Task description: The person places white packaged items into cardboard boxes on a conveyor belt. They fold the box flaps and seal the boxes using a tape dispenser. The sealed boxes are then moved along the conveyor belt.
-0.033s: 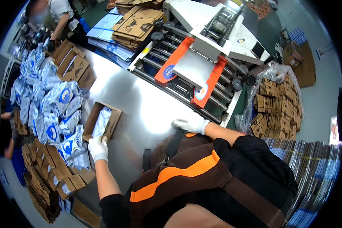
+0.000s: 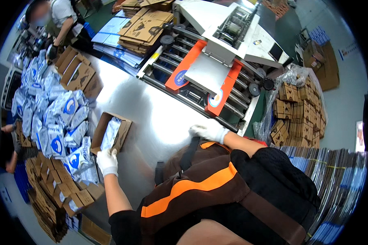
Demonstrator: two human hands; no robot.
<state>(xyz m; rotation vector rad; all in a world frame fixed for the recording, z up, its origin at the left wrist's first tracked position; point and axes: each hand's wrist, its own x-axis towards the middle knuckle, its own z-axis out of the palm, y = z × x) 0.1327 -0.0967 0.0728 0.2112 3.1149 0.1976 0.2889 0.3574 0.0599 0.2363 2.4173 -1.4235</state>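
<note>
My left hand (image 2: pixel 108 162), in a white glove, grips the near edge of an open cardboard box (image 2: pixel 121 134) on the metal table. Inside the box lies a white and blue plastic bag (image 2: pixel 110 133). My right hand (image 2: pixel 209 130), also gloved in white, is in front of my body near the table's front edge. Its fingers are curled, just above a dark strap (image 2: pixel 189 156) of my brown and orange apron; what they hold, if anything, I cannot make out. Several filled white and blue bags (image 2: pixel 65 106) are heaped left of the box.
Beyond the metal table (image 2: pixel 147 106) stands a roller machine (image 2: pixel 208 75) with orange side guides. Flattened cartons (image 2: pixel 145 26) are stacked at the back. Small boxes (image 2: pixel 67 183) sit at the left. Another open carton (image 2: pixel 78 75) lies near a person (image 2: pixel 63 20) at the far left.
My right hand has shifted slightly to the right and its fingers look more curled. The left hand stays on the box, which has barely moved.
</note>
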